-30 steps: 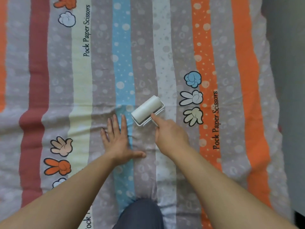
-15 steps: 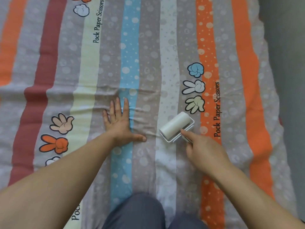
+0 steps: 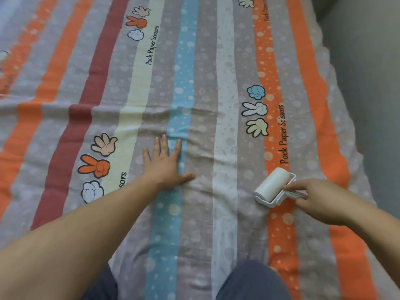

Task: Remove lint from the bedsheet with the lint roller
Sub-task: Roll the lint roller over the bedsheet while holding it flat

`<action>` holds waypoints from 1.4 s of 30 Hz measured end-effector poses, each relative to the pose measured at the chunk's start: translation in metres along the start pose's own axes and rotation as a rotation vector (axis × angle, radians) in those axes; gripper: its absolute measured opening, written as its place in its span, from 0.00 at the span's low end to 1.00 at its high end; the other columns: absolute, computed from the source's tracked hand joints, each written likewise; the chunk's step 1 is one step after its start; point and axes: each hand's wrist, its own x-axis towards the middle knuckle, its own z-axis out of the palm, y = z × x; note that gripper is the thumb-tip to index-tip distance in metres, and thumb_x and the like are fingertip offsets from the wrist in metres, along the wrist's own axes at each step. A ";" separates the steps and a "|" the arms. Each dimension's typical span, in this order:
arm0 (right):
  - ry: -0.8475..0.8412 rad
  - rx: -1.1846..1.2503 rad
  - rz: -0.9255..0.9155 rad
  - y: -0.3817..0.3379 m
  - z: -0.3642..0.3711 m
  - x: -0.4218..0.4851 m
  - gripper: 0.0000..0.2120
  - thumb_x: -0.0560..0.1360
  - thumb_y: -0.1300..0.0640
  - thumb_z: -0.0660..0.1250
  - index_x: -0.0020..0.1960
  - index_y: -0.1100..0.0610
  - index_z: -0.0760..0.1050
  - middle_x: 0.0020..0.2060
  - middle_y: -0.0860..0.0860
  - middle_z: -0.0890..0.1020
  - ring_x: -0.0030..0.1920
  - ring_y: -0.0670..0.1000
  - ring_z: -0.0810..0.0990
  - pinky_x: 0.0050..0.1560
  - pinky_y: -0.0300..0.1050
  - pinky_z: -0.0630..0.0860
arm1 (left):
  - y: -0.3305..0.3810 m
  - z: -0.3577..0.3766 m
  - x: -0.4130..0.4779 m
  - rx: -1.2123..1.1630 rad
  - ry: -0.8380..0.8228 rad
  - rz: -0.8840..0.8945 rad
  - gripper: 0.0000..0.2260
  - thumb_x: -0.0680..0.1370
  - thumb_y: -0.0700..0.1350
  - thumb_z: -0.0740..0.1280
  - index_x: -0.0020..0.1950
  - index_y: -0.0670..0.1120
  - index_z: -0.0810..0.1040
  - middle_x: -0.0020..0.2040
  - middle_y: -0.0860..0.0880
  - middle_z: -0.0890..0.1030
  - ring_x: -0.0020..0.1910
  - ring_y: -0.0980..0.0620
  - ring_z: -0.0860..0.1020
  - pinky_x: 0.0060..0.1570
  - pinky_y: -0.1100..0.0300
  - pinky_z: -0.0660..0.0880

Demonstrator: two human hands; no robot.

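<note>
White cylindrical lint roller [image 3: 273, 185] rests lower right on the striped fabric bedsheet [image 3: 216, 83], long axis slanting toward upper right, handle pinched by curled fingers of the right hand [image 3: 320, 200] beside it; the left hand [image 3: 164, 163], fingers spread, presses flat at centre.

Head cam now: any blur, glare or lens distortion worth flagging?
Head view: light is soft and even, with no glare or hard shadows; wide-angle bowing curves the bedsheet stripes toward the edges; the whole frame is slightly soft; the left hand and lint roller are clear, but the roller's handle is smeared at the right hand.
</note>
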 end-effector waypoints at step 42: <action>-0.005 -0.082 0.123 -0.092 -0.016 -0.025 0.23 0.77 0.52 0.57 0.70 0.35 0.67 0.64 0.45 0.78 0.45 0.47 0.76 0.37 0.39 0.69 | -0.066 0.004 0.010 -0.152 -0.012 0.067 0.46 0.77 0.73 0.53 0.81 0.52 0.31 0.78 0.51 0.25 0.76 0.50 0.24 0.75 0.38 0.30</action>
